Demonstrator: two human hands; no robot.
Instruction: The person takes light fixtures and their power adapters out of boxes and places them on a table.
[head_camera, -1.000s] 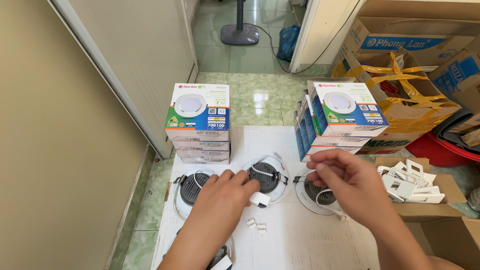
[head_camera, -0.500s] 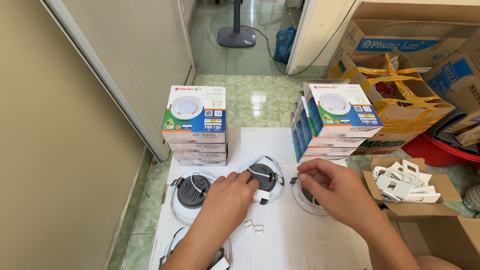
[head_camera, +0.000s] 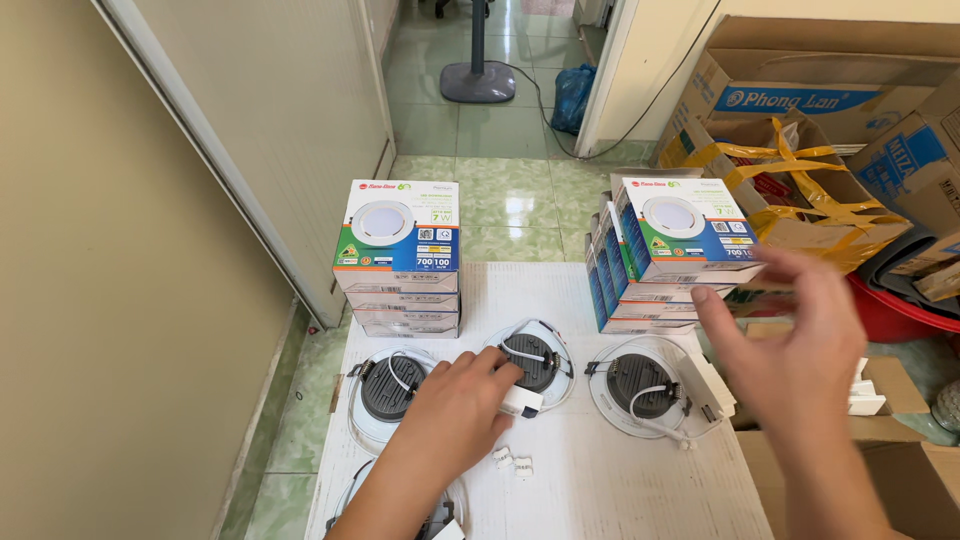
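At the bottom edge a round light fitting (head_camera: 440, 515) is cut off by the frame. The left hand (head_camera: 462, 410) lies palm down, fingers curled around a small white driver box (head_camera: 521, 402) beside the middle downlight (head_camera: 531, 362) on the white table (head_camera: 610, 490). The right hand (head_camera: 790, 345), motion-blurred, hovers open and empty over a cardboard box (head_camera: 905, 440) of white parts.

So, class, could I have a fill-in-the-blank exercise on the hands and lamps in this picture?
1. The left hand rests on the ____ of three round lamps in the row.
2. The right hand is lifted with its fingers ____.
3. Two stacks of lamp boxes stand ____ the lamps.
4. Small white connectors lie on the ____ table.

Missing words: middle; open; behind; white
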